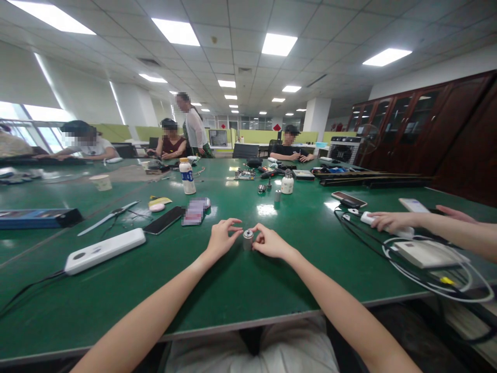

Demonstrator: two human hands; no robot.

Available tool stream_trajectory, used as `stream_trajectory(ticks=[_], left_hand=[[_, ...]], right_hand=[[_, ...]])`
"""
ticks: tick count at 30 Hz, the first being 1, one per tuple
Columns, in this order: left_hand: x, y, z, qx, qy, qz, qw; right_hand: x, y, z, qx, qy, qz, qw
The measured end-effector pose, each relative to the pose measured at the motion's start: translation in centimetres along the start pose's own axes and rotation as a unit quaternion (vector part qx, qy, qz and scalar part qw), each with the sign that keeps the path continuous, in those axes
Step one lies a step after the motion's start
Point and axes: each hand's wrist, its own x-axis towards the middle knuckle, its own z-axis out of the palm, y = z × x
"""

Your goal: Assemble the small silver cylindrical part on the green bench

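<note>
- Head view: looking down at a small silver-grey metal cylinder with dark markings on top (pixel 247 242), standing upright on a glossy green tabletop (pixel 233 295), right between two bare hands.
- Curving the left hand (pixel 221 238) beside it, holding thumb and forefinger apart in a loose C, not visibly gripping anything.
- Bending the right hand (pixel 272 242) in tighter on the other side, curling the fingers and reaching the forefinger to about the top rim. Not being able to tell about actual contact or grip from this angle, sorry.
- Probably calling for light, matched fingertip pressure from both sides imo, to avoid tipping or skidding something so narrow on such a shiny surface.
- Bringing both forearms in over the table edge, so maybe doing well to brace them there for steadiness.
- Having decent elbow room: seeing a long white plastic power strip (pixel 104 251) and a flat black rectangular phone (pixel 165 220) off to the left, well apart from the cylinder.
- Also spotting a co-worker's bare hand (pixel 388 221) far right, well out of the way.
</note>
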Motion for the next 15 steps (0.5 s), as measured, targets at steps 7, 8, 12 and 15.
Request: stream_trajectory(ticks=[7, 8, 12, 15], left_hand=[[-0.3, -1.5, 0.7, 0.065, -0.039, -0.035, 0.996], [-0.3, -1.5, 0.7, 0.068, -0.033, -0.036, 0.996], [-0.2, -0.9, 0.4, 0.052, -0.020, -0.034, 0.998], [-0.1, 0.4, 0.1, 0.017, 0.010, -0.006, 1.000]], right_hand=[[0.0, 0.1, 0.0, -0.004, 0.001, -0.003, 1.000], [0.0, 0.1, 0.0, -0.005, 0.001, -0.002, 1.000], [0.0, 0.0, 0.0, -0.006, 0.003, -0.002, 1.000], [0.0, 0.0, 0.0, -0.002, 0.002, -0.006, 1.000]])
